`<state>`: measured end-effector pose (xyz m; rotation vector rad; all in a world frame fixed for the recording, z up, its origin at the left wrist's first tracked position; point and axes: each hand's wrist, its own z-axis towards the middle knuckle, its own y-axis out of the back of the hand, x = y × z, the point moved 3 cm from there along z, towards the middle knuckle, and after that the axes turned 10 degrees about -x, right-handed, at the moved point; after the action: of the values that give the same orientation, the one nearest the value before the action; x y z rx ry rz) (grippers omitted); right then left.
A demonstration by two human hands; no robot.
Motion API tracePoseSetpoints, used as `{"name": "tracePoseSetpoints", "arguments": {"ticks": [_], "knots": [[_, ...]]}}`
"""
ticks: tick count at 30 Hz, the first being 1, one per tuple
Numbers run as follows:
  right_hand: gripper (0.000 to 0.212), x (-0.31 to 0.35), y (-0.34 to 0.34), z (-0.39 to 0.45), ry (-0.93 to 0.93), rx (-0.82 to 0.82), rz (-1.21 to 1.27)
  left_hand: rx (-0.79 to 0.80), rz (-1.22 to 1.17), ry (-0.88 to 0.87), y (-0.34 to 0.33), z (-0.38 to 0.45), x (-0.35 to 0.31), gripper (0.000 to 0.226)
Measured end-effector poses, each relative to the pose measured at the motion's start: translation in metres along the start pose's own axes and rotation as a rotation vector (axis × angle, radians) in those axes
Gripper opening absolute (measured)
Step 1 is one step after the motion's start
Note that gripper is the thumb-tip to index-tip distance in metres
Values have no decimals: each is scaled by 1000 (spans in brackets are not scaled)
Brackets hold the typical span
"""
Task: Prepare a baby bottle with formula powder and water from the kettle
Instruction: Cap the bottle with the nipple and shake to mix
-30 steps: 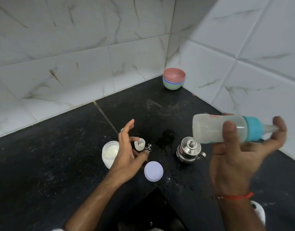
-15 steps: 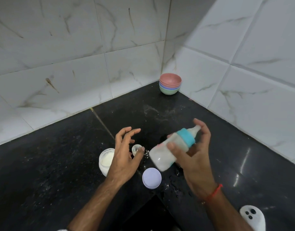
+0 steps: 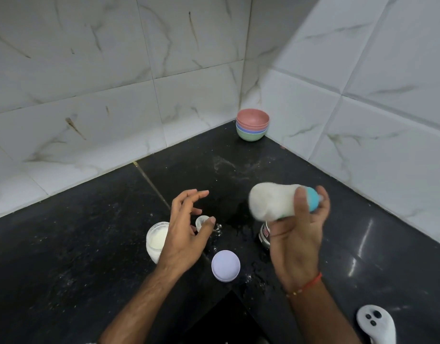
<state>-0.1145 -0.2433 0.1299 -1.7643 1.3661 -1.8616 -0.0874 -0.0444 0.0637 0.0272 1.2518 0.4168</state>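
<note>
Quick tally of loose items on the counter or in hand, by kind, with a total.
Baby bottle, held in the right hand: 1
Open powder jar: 1
Lilac lid: 1
Small scoop: 1
Steel kettle, mostly hidden: 1
Stack of bowls: 1
White object at the counter edge: 1
Total: 7

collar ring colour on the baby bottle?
Teal-blue, on the baby bottle gripped by the right hand. Head view, the only one, shows it, slightly motion-blurred.

One baby bottle, one open powder jar, one lilac lid, one small clear cap and one steel kettle, mostly hidden. One stack of bowls: pink, blue, green; exact number unclear.
</note>
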Motion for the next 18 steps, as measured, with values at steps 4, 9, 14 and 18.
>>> {"name": "tracePoseSetpoints", "arguments": {"ticks": [4, 9, 14, 18], "knots": [[90, -21, -1, -22, -107, 285, -218, 38, -6, -7, -1, 0, 0, 68], [70, -2, 6, -3, -50, 102, -57, -5, 11, -11, 2, -2, -2, 62], [94, -3, 7, -6, -70, 199, -129, 12, 16, -20, 0, -4, -5, 61], [89, -3, 7, -8, -80, 236, -154, -3, 8, -13, 1, -4, -4, 60]]}}
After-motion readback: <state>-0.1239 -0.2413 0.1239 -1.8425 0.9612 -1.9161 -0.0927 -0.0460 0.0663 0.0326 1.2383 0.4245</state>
